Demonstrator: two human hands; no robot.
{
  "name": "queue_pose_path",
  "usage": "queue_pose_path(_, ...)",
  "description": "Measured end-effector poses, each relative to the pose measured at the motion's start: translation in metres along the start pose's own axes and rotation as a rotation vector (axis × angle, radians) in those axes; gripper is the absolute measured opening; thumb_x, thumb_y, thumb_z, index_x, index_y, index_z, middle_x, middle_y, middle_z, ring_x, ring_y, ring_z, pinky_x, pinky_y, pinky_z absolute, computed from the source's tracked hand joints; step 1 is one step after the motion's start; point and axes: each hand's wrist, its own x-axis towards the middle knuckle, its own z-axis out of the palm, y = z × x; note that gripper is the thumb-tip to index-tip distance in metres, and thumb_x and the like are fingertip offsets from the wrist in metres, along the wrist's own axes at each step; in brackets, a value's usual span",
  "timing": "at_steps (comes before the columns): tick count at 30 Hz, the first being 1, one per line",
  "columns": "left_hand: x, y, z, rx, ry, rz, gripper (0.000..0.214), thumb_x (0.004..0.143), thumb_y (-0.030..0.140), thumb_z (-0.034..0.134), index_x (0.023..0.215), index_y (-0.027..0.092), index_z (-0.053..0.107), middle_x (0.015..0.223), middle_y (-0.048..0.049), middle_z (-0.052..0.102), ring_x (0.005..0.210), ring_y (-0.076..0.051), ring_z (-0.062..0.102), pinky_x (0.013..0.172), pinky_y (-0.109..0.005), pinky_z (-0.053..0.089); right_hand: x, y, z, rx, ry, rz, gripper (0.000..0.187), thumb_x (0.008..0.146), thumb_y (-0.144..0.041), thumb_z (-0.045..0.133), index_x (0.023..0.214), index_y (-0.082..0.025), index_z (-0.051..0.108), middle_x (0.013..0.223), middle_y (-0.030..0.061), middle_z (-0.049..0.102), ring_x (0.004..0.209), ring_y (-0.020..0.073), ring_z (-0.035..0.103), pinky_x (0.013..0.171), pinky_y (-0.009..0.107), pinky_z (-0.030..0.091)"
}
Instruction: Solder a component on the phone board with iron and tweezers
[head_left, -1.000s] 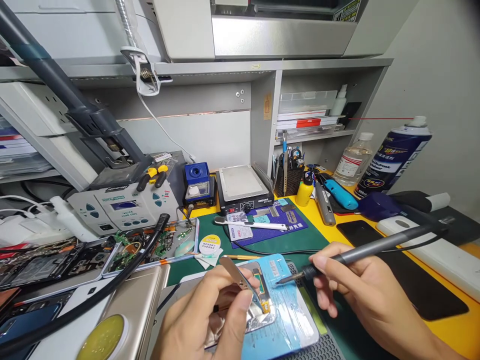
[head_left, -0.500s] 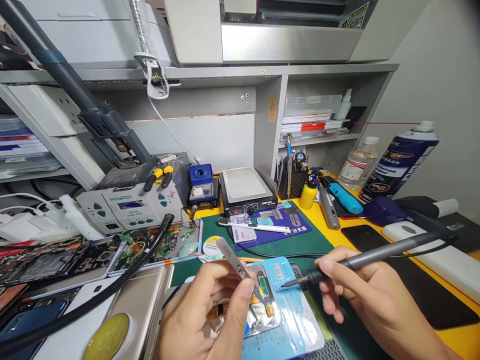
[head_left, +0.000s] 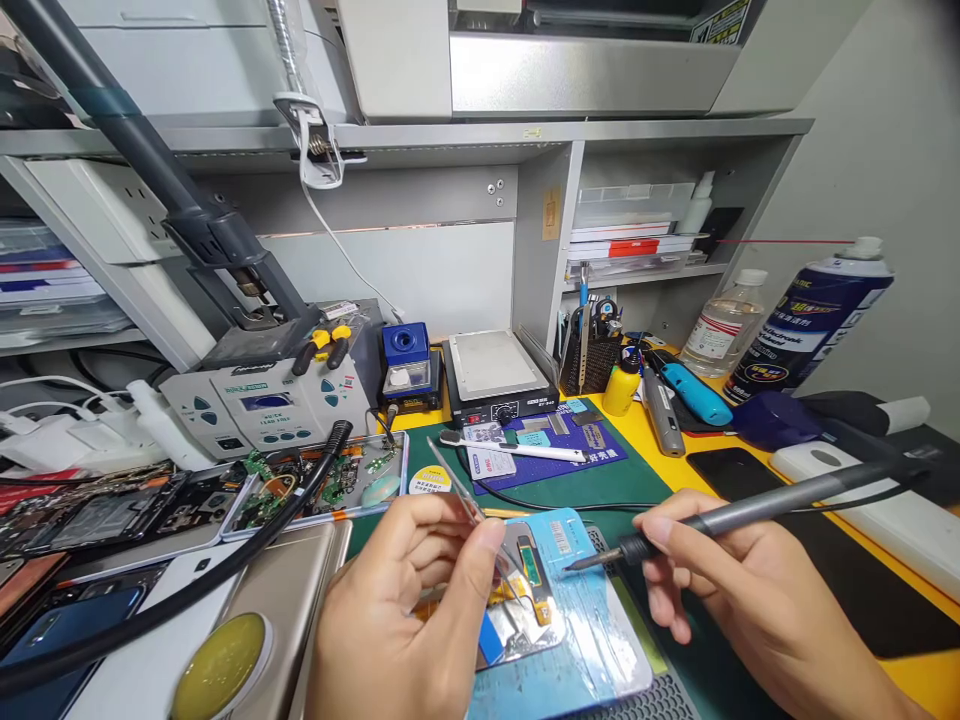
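Pinching tweezers (head_left: 465, 500) shut in the left hand (head_left: 409, 610) to pin the small board (head_left: 525, 590) flat on the blue pad (head_left: 592, 640), right hand (head_left: 720, 590) closed pen-style round the soldering iron (head_left: 750, 500), tip hovering just beside it.

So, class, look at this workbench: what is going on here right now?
A person is working on a small electronic part with a green board and foil backing, which lies on a light blue pad. The left hand pinches slim metal tweezers over the part. The right hand holds a grey soldering iron like a pen, its tip just right of the part. A grey soldering station stands behind.
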Motion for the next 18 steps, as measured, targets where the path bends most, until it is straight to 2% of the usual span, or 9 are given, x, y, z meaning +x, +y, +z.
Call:
queue_pose_path(8,0.0034,0.0012,-0.0021,0.01,-0.005,-0.009,0.04,0.082,0.057,0.078,0.086,0.023,0.058,0.066,0.0018,0.073,0.058,-0.016,0.073,0.042,-0.016,0.053,0.001,0.0009,-0.0003,0.004,-0.007,0.0,0.033,0.093,-0.048,0.076,0.077,-0.02,0.071,0.063,-0.0014,0.066,0.05,0.0137,0.064,0.047,0.022,0.051)
queue_pose_path(15,0.0041,-0.0009,-0.0009,0.004,0.0,0.008,0.038,0.081,0.052,0.08,0.083,0.023,0.057,0.066,0.0015,0.073,0.06,-0.018,0.075,0.041,-0.017,0.053,-0.0013,0.0002,0.0,0.004,-0.024,0.0,0.033,0.092,-0.049,0.078,0.078,-0.019,0.072,0.062,0.0003,0.067,0.049,0.0149,0.064,0.045,0.023,0.051)
queue_pose_path(18,0.003,-0.0011,0.0007,0.038,-0.008,-0.007,0.04,0.081,0.057,0.079,0.082,0.024,0.058,0.067,0.0021,0.072,0.062,-0.017,0.074,0.042,-0.016,0.054,-0.0027,-0.0006,0.0022,-0.01,-0.023,0.0,0.034,0.091,-0.048,0.079,0.075,-0.019,0.072,0.061,-0.0001,0.066,0.049,0.0146,0.064,0.045,0.022,0.053)
